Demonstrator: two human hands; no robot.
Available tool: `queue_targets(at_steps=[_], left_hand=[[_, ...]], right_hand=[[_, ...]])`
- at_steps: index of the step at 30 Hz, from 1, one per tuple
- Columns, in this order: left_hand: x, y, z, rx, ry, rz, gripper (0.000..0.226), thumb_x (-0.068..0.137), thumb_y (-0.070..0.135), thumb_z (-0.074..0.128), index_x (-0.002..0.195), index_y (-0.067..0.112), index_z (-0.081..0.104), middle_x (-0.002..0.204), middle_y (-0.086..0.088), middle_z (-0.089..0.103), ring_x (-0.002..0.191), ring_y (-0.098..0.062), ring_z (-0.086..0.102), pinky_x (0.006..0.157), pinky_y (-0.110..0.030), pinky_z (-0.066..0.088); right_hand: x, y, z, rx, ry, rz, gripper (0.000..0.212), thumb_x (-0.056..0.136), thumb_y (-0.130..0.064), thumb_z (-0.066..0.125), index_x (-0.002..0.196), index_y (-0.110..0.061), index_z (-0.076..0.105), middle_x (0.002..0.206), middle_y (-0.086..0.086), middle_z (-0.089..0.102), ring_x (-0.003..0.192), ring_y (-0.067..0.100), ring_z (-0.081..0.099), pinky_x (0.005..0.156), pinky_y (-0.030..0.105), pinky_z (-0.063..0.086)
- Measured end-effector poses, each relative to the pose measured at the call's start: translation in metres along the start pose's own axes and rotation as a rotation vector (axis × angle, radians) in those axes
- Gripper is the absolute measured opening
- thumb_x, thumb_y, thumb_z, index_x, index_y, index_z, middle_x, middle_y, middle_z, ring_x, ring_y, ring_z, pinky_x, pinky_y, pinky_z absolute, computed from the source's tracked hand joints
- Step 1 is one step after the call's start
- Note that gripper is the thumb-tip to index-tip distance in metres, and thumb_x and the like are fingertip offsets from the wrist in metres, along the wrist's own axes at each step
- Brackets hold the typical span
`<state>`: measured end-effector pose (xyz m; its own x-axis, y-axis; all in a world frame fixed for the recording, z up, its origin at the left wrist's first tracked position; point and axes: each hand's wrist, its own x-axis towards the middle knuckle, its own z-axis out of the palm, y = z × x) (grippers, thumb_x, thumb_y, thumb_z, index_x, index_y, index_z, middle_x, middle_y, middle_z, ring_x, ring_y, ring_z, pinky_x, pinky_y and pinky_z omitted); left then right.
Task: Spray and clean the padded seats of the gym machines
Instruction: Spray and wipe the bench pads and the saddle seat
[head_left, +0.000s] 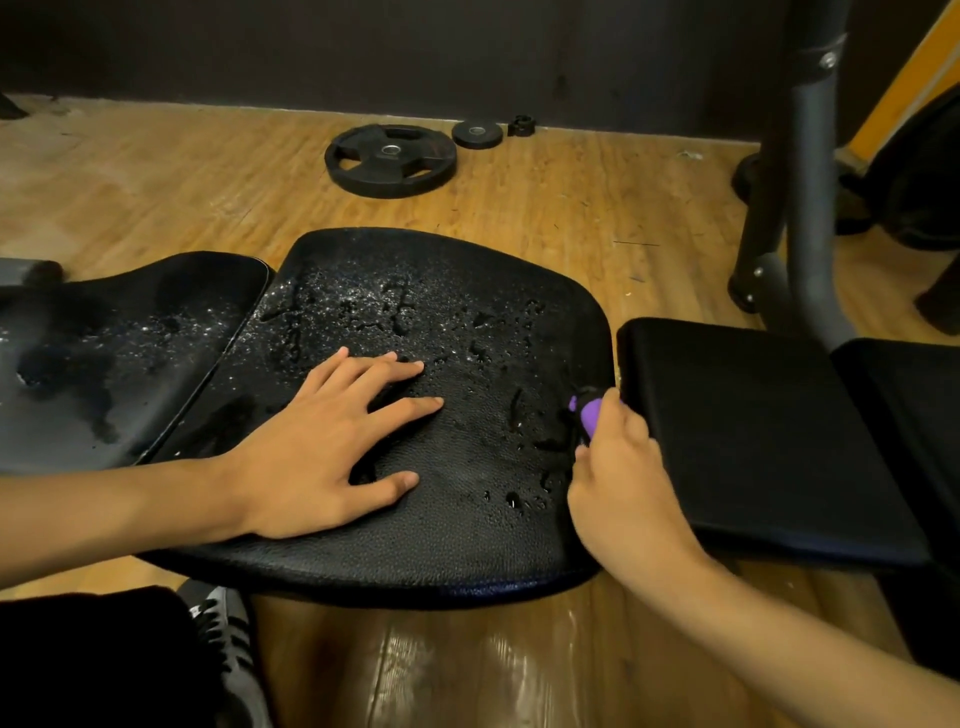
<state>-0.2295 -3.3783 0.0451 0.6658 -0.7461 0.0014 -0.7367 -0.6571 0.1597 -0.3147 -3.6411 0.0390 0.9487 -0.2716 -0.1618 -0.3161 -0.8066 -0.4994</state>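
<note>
The middle seat pad (467, 530) is beaded with spray, thickest toward its far side, and that liquid is the main risk. A hard stroke could push it over the pad's near edge onto the floor (467, 670), which already looks shiny just below. The left hand (332, 447), pressing on wet vinyl, could skid if weight shifts. The pad to the left (130, 364) looks wet too and may dry streaky.

The left hand lies palm down on the middle pad's near-left part, fingers straight and spread. The right hand (623, 467) curls round a purple-handled tool (589, 413) at the pad's right edge, and the tool's working end is hidden.
</note>
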Motion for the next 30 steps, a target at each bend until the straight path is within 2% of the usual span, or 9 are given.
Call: queue_targets(at_steps=[3, 8, 13, 16, 19, 23, 26, 28, 30], left_hand=[[0.0, 0.0, 0.001, 0.01, -0.003, 0.002, 0.072, 0.092, 0.073, 0.036, 0.155, 0.039, 0.035, 0.164, 0.004, 0.024, 0.155, -0.018, 0.013, 0.127, -0.053, 0.006], [0.001, 0.0, 0.001, 0.008, -0.006, 0.004, 0.072, 0.092, 0.072, 0.036, 0.155, 0.038, 0.036, 0.164, 0.004, 0.024, 0.155, -0.019, 0.013, 0.126, -0.056, 0.008], [0.001, 0.001, 0.002, 0.006, -0.008, -0.003, 0.071, 0.09, 0.07, 0.041, 0.154, 0.039, 0.037, 0.163, 0.004, 0.025, 0.155, -0.019, 0.015, 0.126, -0.056, 0.009], [0.003, 0.002, 0.0, 0.002, -0.008, -0.011, 0.071, 0.09, 0.069, 0.043, 0.153, 0.038, 0.038, 0.162, 0.004, 0.026, 0.155, -0.019, 0.016, 0.126, -0.056, 0.008], [0.003, 0.003, -0.001, 0.001, -0.01, -0.017, 0.07, 0.09, 0.068, 0.044, 0.153, 0.037, 0.039, 0.162, 0.004, 0.026, 0.155, -0.019, 0.016, 0.126, -0.056, 0.008], [0.002, 0.003, -0.001, -0.003, -0.012, -0.021, 0.07, 0.09, 0.068, 0.044, 0.153, 0.037, 0.039, 0.162, 0.004, 0.026, 0.155, -0.019, 0.016, 0.126, -0.055, 0.007], [0.002, 0.003, -0.001, -0.004, -0.01, -0.017, 0.07, 0.09, 0.068, 0.044, 0.153, 0.037, 0.039, 0.162, 0.004, 0.027, 0.155, -0.019, 0.016, 0.126, -0.055, 0.007], [0.002, 0.001, 0.0, -0.001, -0.012, -0.013, 0.07, 0.091, 0.068, 0.042, 0.153, 0.037, 0.038, 0.162, 0.004, 0.026, 0.155, -0.018, 0.015, 0.126, -0.054, 0.007], [0.002, 0.001, 0.0, 0.004, -0.013, -0.012, 0.07, 0.091, 0.069, 0.041, 0.153, 0.038, 0.038, 0.162, 0.004, 0.026, 0.155, -0.018, 0.015, 0.126, -0.055, 0.008]], right_hand=[[-0.025, 0.008, 0.003, -0.005, -0.045, -0.064, 0.067, 0.105, -0.015, 0.036, 0.158, -0.008, -0.003, 0.166, 0.006, 0.002, 0.151, 0.022, 0.008, 0.12, 0.025, 0.011], [0.003, 0.01, 0.007, 0.026, 0.025, -0.081, 0.062, 0.104, -0.009, 0.039, 0.158, -0.003, 0.009, 0.165, 0.012, 0.01, 0.152, 0.024, 0.01, 0.121, 0.028, 0.012], [0.074, 0.005, -0.002, 0.069, 0.081, -0.033, 0.058, 0.102, -0.008, 0.041, 0.156, -0.001, 0.019, 0.159, 0.019, 0.025, 0.142, 0.037, 0.032, 0.114, 0.042, 0.031], [0.108, -0.004, -0.012, 0.069, 0.071, 0.031, 0.047, 0.101, -0.008, 0.043, 0.147, -0.002, 0.033, 0.144, 0.02, 0.04, 0.126, 0.038, 0.045, 0.101, 0.045, 0.041], [0.132, -0.012, -0.021, 0.134, 0.076, 0.09, 0.038, 0.101, -0.008, 0.043, 0.14, -0.007, 0.041, 0.128, 0.017, 0.051, 0.108, 0.031, 0.052, 0.084, 0.041, 0.045], [0.14, -0.015, -0.026, 0.176, 0.089, 0.098, 0.041, 0.101, -0.008, 0.043, 0.142, -0.008, 0.04, 0.134, 0.016, 0.049, 0.117, 0.031, 0.052, 0.091, 0.041, 0.047], [0.122, -0.014, -0.026, 0.073, 0.036, 0.063, 0.041, 0.103, -0.013, 0.043, 0.143, -0.006, 0.036, 0.135, 0.02, 0.046, 0.117, 0.034, 0.051, 0.087, 0.04, 0.044], [0.099, -0.016, -0.024, -0.025, -0.068, 0.072, 0.054, 0.103, -0.018, 0.043, 0.152, -0.006, 0.022, 0.146, 0.022, 0.037, 0.127, 0.037, 0.044, 0.098, 0.044, 0.042], [0.067, -0.015, -0.019, -0.107, -0.152, 0.06, 0.069, 0.104, -0.021, 0.041, 0.158, -0.007, 0.0, 0.157, 0.023, 0.019, 0.138, 0.04, 0.03, 0.112, 0.046, 0.032]])
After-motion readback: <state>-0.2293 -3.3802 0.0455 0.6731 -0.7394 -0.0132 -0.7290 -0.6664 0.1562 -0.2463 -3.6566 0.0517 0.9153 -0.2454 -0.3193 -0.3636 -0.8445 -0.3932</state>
